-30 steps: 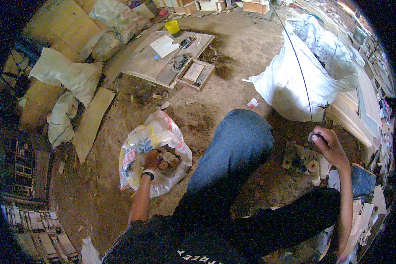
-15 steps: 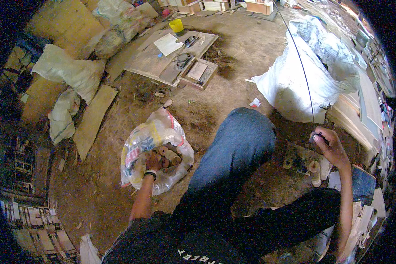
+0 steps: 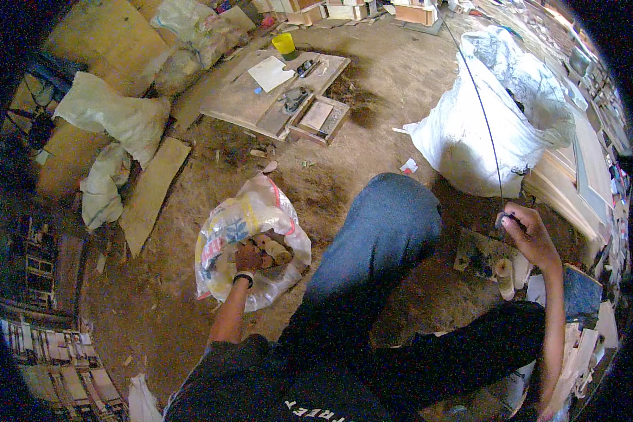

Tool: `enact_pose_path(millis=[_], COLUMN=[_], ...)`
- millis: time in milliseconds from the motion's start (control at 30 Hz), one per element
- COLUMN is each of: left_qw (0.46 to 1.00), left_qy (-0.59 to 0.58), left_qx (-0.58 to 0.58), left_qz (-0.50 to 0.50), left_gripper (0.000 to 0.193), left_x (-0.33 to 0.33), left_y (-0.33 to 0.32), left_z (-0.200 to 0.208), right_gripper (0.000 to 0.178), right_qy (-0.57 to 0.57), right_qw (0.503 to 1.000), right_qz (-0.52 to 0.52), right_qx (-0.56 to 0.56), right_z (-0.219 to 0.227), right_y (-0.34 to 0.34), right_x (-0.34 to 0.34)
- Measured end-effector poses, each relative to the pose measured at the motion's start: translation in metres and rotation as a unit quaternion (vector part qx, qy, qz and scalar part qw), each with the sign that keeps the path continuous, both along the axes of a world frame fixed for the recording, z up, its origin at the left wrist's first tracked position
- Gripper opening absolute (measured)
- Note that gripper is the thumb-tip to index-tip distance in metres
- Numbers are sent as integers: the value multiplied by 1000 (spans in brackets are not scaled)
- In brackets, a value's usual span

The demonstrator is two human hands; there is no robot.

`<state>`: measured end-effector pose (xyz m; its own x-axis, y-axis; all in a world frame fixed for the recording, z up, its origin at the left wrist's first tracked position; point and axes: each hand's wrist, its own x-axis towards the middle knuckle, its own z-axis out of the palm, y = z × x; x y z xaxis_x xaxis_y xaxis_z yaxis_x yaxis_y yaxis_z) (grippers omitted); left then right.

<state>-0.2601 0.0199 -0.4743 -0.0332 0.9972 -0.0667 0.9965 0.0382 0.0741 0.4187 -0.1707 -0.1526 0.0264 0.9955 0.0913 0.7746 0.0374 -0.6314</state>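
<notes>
Inside the plastic sack [image 3: 231,219], the left hand [image 3: 246,258] is among round brown pieces [image 3: 278,252]; whether it grips one, I cannot tell. Right of this sack, the right hand [image 3: 530,233] pinches a thin dark strand [image 3: 487,128].

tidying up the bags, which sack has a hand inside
The shiny, pale plastic sack with red, yellow and blue markings: the left hand reaches into it; other sacks have none.
</notes>
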Motion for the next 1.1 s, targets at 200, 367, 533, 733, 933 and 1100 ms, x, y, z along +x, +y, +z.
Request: enact_pose_path(millis=[200,367,533,733,933,1100], left_qw=[995,968,998,986,968,941], left_qy=[70,177,40,45,190,-310], left_qx=[-2,79,14,73,80,86], left_qz=[-73,-156,-53,-142,-145,108], left_gripper=[52,58,56,48,52,51], left_x=[2,13,29,61,117,99], left_y=[-15,-44,-52,-61,-67,-50], left_z=[16,-35,-29,41,15,-39], right_gripper=[29,28,26,26,25,28], right_qy=[-30,-48,-37,-20,-23,-59], right_qw=[999,998,999,1000,999,996], right_qz=[-10,-20,-7,-4,-25,-34], right_qx=[13,25,23,-14,13,-64], right_z=[4,-4,-6,1,6,14], right_y=[-6,-7,-5,-3,-3,-7], right_x=[-1,0,5,3,-8,-5])
